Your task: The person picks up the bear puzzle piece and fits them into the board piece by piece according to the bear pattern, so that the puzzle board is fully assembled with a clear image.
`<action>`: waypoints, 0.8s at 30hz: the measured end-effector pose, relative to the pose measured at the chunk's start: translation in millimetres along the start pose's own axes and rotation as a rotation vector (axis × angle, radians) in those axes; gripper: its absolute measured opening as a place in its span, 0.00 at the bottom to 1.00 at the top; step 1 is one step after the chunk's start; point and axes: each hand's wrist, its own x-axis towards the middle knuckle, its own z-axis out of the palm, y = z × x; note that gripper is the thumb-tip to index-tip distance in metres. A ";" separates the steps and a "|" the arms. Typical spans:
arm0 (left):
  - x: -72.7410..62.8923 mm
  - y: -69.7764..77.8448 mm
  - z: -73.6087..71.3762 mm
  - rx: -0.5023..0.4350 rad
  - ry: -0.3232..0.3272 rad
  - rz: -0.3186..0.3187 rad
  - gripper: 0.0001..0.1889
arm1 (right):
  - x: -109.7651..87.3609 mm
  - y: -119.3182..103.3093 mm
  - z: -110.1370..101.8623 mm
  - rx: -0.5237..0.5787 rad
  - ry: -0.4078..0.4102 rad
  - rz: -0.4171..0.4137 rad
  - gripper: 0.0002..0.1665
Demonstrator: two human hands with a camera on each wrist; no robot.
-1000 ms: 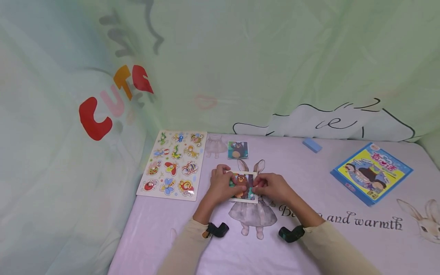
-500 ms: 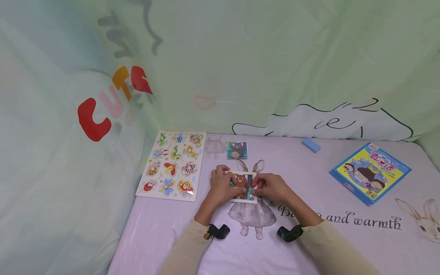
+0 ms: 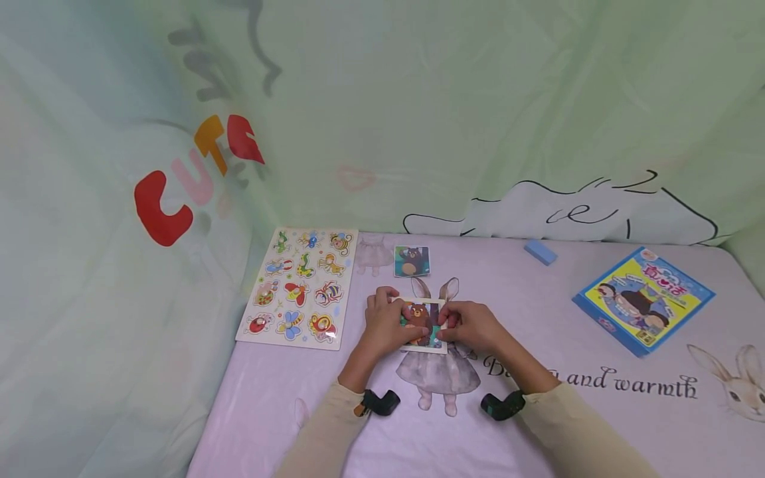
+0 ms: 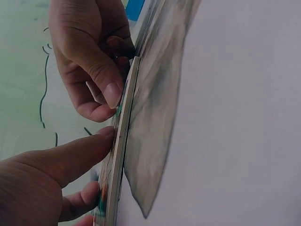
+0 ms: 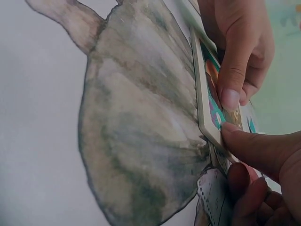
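A small bear picture puzzle (image 3: 421, 323) in a white frame lies in the middle of the table, on a printed rabbit. My left hand (image 3: 384, 326) holds it from the left, thumb and index finger on its face. At the right side my right hand (image 3: 478, 326) grips the puzzle, with thumb and index fingertip close together near its edge. In the left wrist view the frame's edge (image 4: 123, 117) shows side-on, with both thumbs on the picture. The right wrist view shows my right thumb at a corner of the frame (image 5: 202, 94); the curled fingers partly hide it.
Behind the puzzle lies a square card with a dark bear (image 3: 412, 261). An insect peg board (image 3: 297, 289) is at the left. A blue block (image 3: 540, 252) sits near the back edge, and a blue and yellow box (image 3: 645, 300) at the right. Fabric walls (image 3: 382, 133) rise behind.
Both hands stay on the puzzle with hardly any movement. The whole view shifts slightly.
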 end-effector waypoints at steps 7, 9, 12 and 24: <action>1.0 -1.6 -2.2 -0.016 -0.037 0.005 0.22 | -1.5 -2.2 -0.4 -0.015 -0.028 -0.029 0.14; 1.3 -3.0 -4.7 -0.034 -0.066 0.008 0.22 | -2.4 -2.7 -0.5 -0.019 -0.050 -0.057 0.16; 1.8 -4.3 -8.3 -0.055 -0.103 0.018 0.22 | -3.7 -2.7 0.7 -0.024 -0.057 -0.092 0.15; 1.6 -2.5 -11.2 -0.038 -0.120 0.021 0.22 | -4.6 -1.4 9.1 -0.086 0.020 -0.106 0.11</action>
